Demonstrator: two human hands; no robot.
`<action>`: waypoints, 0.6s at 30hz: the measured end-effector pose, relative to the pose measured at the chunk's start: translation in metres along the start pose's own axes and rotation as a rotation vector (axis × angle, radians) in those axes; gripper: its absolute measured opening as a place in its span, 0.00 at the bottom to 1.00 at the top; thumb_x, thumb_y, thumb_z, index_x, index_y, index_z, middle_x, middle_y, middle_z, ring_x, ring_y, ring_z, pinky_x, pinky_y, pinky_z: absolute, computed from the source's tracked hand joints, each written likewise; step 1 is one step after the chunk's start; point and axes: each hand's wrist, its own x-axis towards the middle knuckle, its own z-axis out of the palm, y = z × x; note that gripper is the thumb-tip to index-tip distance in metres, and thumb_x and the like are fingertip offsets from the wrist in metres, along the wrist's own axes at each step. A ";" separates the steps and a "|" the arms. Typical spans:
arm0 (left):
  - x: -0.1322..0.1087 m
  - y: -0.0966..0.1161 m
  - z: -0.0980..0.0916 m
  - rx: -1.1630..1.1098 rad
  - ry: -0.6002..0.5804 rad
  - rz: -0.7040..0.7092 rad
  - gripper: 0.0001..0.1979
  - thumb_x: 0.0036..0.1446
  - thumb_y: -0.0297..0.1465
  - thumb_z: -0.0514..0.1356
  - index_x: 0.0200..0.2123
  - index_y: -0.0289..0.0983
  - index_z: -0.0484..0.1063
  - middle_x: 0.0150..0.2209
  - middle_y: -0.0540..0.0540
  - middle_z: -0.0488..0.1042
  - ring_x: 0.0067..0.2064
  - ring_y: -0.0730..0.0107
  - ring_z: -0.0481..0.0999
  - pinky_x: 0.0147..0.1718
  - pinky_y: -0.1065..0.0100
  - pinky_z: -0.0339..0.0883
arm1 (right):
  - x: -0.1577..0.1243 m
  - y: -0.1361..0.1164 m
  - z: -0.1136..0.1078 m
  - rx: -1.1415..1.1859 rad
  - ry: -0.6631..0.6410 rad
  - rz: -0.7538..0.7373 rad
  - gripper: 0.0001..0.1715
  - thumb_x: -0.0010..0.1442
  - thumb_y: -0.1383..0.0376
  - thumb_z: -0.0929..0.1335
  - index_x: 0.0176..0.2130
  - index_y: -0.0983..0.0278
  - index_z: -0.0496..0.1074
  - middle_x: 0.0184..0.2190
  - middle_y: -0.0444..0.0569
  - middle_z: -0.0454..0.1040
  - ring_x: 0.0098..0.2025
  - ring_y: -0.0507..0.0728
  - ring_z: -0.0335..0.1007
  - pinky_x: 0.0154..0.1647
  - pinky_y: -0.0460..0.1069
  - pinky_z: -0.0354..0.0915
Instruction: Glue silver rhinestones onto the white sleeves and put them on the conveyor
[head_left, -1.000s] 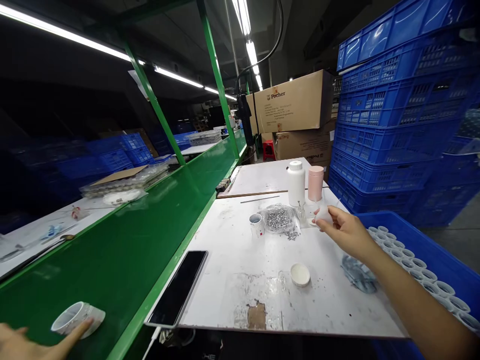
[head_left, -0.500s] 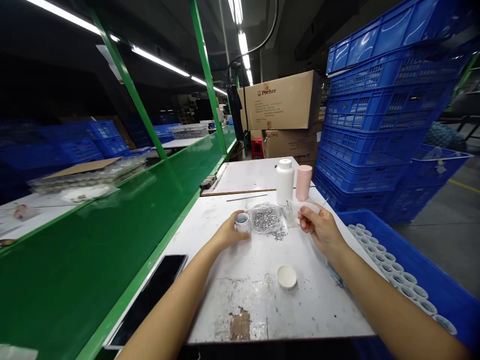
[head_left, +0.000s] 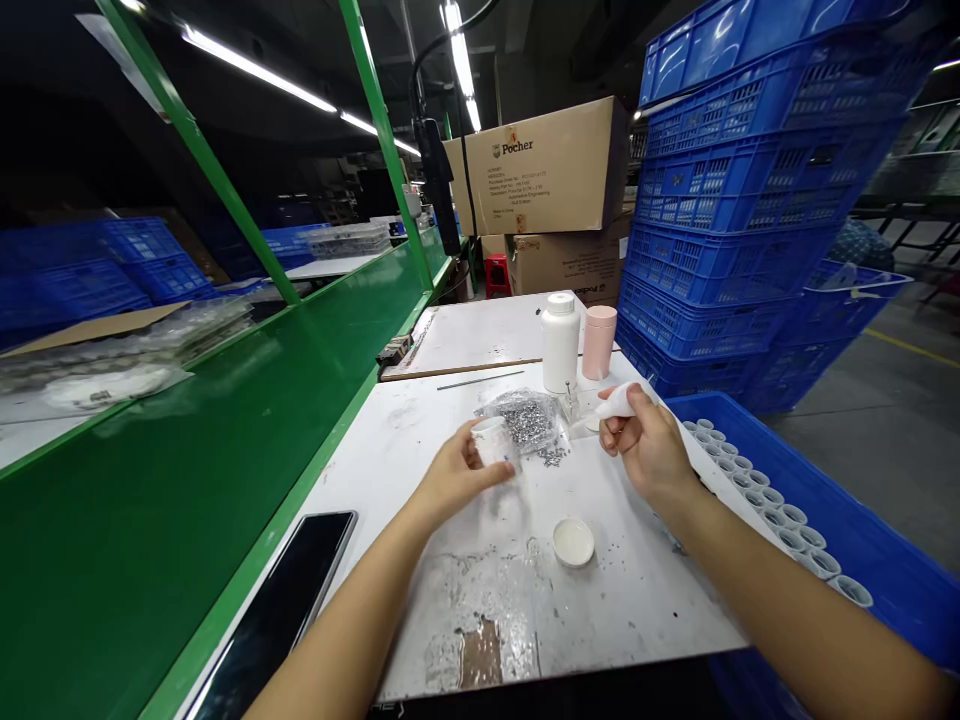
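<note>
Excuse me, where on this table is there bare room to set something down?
Most room lies on the white table, between the phone and the white lid. More lies beyond the wooden strip, left of the white bottle. It's crowded around the bag of metal bits, between left hand and right hand.

This is a factory assembly workshop: a long green conveyor (head_left: 187, 520) runs beside a white desk (head_left: 637, 600) under strip lights (head_left: 255, 68), with stacked blue plastic crates (head_left: 739, 200) and cardboard cartons (head_left: 536, 170) piled close by on a bare concrete floor (head_left: 847, 460).
</note>
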 end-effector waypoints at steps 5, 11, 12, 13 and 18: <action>0.001 0.006 0.040 -0.056 -0.202 -0.220 0.25 0.41 0.31 0.71 0.43 0.36 0.69 0.35 0.45 0.78 0.37 0.63 0.77 0.38 0.64 0.70 | -0.005 0.003 -0.001 -0.108 0.030 -0.172 0.26 0.57 0.45 0.67 0.32 0.66 0.72 0.15 0.41 0.62 0.17 0.50 0.59 0.16 0.45 0.54; 0.011 -0.006 0.049 -0.067 -0.227 -0.244 0.24 0.41 0.30 0.71 0.43 0.35 0.69 0.35 0.46 0.77 0.36 0.64 0.77 0.36 0.65 0.68 | -0.013 0.007 -0.003 -0.356 -0.012 -0.300 0.23 0.61 0.49 0.66 0.35 0.66 0.74 0.18 0.44 0.67 0.19 0.50 0.62 0.19 0.46 0.58; 0.011 -0.008 0.048 -0.072 -0.225 -0.241 0.25 0.41 0.30 0.71 0.43 0.35 0.68 0.36 0.46 0.77 0.37 0.65 0.77 0.36 0.66 0.68 | -0.014 0.007 -0.003 -0.384 -0.031 -0.305 0.22 0.61 0.49 0.66 0.36 0.67 0.75 0.18 0.44 0.67 0.20 0.50 0.62 0.20 0.47 0.59; 0.010 -0.010 0.048 -0.076 -0.227 -0.238 0.25 0.42 0.30 0.71 0.44 0.35 0.68 0.36 0.45 0.77 0.37 0.65 0.77 0.37 0.66 0.68 | -0.016 0.008 -0.003 -0.410 -0.048 -0.312 0.22 0.62 0.50 0.66 0.37 0.67 0.75 0.18 0.44 0.68 0.20 0.51 0.63 0.21 0.47 0.60; 0.008 -0.014 0.047 -0.079 -0.246 -0.228 0.26 0.44 0.31 0.71 0.46 0.34 0.67 0.38 0.44 0.78 0.39 0.64 0.77 0.38 0.64 0.69 | -0.021 0.012 -0.004 -0.535 -0.083 -0.367 0.21 0.63 0.52 0.65 0.38 0.67 0.76 0.19 0.45 0.69 0.22 0.52 0.64 0.24 0.48 0.62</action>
